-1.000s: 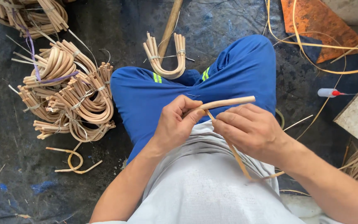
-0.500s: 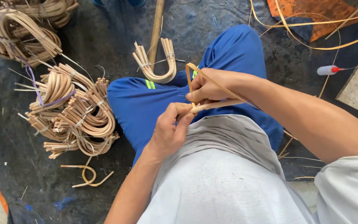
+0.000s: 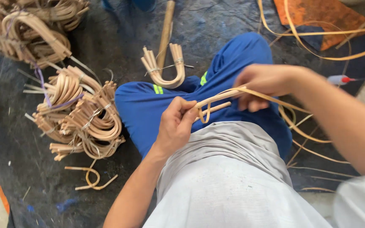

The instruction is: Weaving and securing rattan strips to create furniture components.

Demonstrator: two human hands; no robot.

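Left hand (image 3: 176,126): grip clamped on the looped pale flat cane strip (image 3: 210,105).
Right hand (image 3: 265,84): grip pinching the same strip.
Handling: looks light, springy; best held near the loop.

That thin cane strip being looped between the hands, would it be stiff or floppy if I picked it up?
Probably springy rather than limp: the cane strip holds a smooth loop between the left hand and right hand without kinking. Likely light, since fingertips alone carry it. Its long tail curves freely past the blue trousers, so it would likely whip about.
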